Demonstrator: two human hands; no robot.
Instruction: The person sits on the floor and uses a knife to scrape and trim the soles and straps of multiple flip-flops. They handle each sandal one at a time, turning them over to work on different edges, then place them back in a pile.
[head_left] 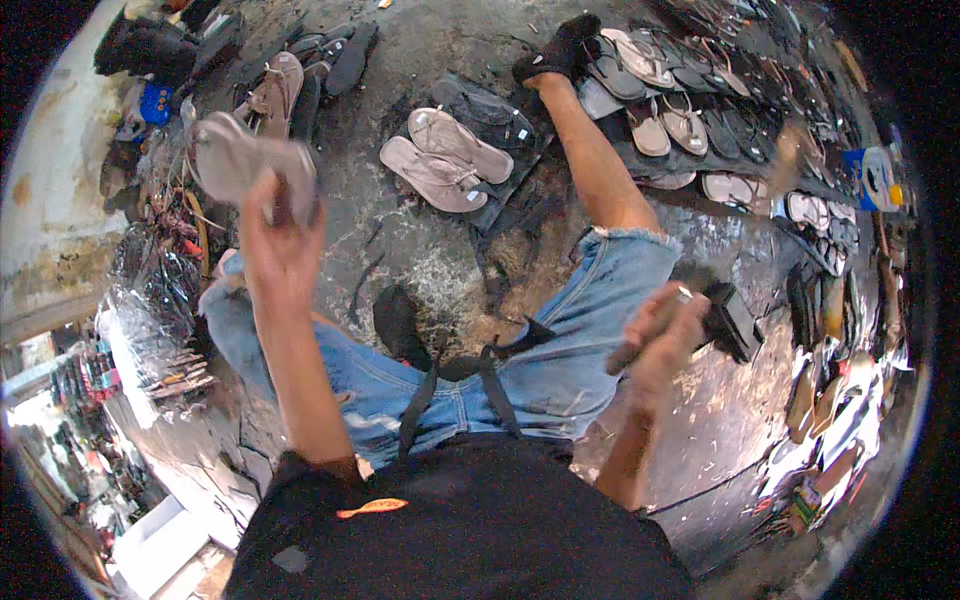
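Raised at the left, my left hand (285, 245) grips a taupe sandal (225, 155), its sole tilted up and blurred. By my right knee, my right hand (665, 355) is closed around a greyish-brown elongated thing (640, 330), also blurred, so its kind does not show. A small white spot lies near those fingertips. Beyond that hand is a black object (738, 322) that I cannot make out. On the floor ahead, between my legs, a pair of taupe thong sandals (445, 160) lies next to a dark pair (485, 112).
Rows of sandals (685, 125) cover dark sheets at the far right. More sandals (335, 65) are at the far left. A blue and white container (880, 180) stands at the right edge. Clear plastic bags (150, 270) pile up along the left, near a stained wall (55, 190).
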